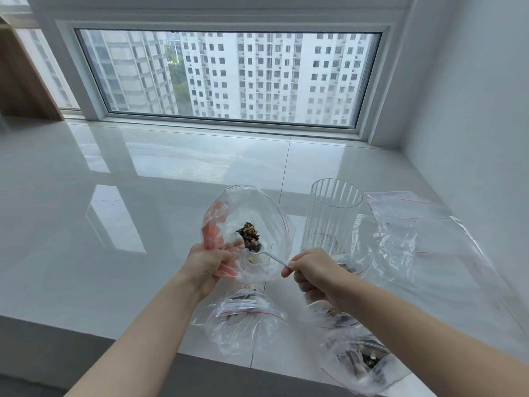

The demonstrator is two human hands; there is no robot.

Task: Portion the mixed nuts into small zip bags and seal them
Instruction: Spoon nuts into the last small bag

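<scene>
My left hand [210,266] grips the side of a clear zip bag [257,213] and holds its mouth wide open above the counter. My right hand [310,270] pinches the handle of a small white plastic spoon [267,253] whose bowl reaches into that bag. Dark and tan mixed nuts [248,233] sit heaped on and around the spoon's bowl inside the bag. A filled zip bag [243,316] lies under my left wrist. Two more bags with nuts lie near my right forearm, one [332,313] beneath it and one [363,359] at the counter's front edge.
A tall ribbed clear glass [333,216] stands just right of the held bag. Empty zip bags [406,213] lie spread at the right. The glossy white counter [114,224] runs back to a window [229,78]; a white wall [472,110] closes the right.
</scene>
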